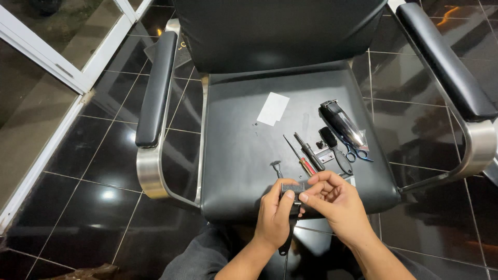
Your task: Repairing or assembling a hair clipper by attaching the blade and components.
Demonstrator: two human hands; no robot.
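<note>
Over the front edge of the black chair seat (238, 155), we grip a small toothed clipper blade (292, 187) between both hands: left hand (275, 215) pinching it from below, right hand (334, 199) closed on its right end. Behind lie screwdrivers (303, 153), a hair clipper (342, 124), scissors (357, 152) and a white card (273, 109).

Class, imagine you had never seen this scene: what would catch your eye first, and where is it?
First, the two hands at the seat's front edge: the left hand and right hand together hold a small toothed clipper blade. Next, the black barber chair filling the view, with a hair clipper, scissors, screwdrivers and white paper on its seat.
</note>
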